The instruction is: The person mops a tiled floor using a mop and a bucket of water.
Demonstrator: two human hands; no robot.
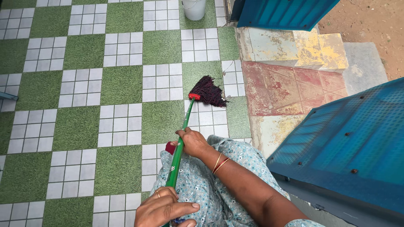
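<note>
From the head camera we looked straight down, and both hands were on the mop (pixel 198 105). Our right hand (pixel 192 142) was wrapped around the green handle (pixel 179 151) about halfway up, fingers curled tight on it, bangles at the wrist. Our left hand (pixel 162 208) sat lower in the picture, at the near end of the handle, fingers folded over it with a ring showing and the thumb stretched out flat.

The handle ran up and slightly to the right, to a red collar, and the dark maroon mop head (pixel 208 91) lay spread on the green-and-white tiled floor (pixel 84 105), just beside the worn red and yellow step (pixel 290 80). A white bucket (pixel 194 8) stood well apart at the top edge. A blue metal door (pixel 349 147) filled our right side.
</note>
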